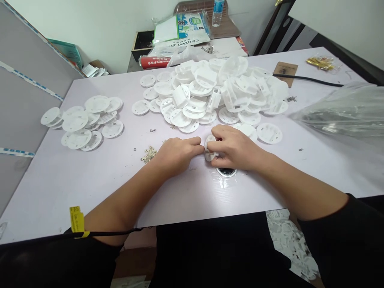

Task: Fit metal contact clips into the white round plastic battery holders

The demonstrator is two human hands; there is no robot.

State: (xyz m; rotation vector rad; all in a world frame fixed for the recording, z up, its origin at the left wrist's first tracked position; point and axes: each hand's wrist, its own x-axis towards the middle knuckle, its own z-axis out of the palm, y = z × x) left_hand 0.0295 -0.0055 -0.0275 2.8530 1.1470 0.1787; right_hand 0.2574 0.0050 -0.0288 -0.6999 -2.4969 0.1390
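My right hand (235, 148) is closed around a white round plastic disc (210, 157), which it holds tilted on edge above the table. From the left, my left hand (180, 155) reaches the disc's near side, its fingertips drawn together and touching or almost touching it. Whatever may be between those fingertips is too small to tell. Just beside my left hand lies a little heap of small brass-coloured metal pieces (149, 154). Below my right hand, a black round opening with a white rim (227, 172) shows in the tabletop, partly covered by the hand.
A large pile of white plastic discs (195, 104) spreads behind my hands. Another, smaller group of discs (76, 122) lies at the left. At the right rests a clear plastic bag (345, 110). A black cable (312, 79) crosses the back right; a bottle (217, 14) stands beyond the table.
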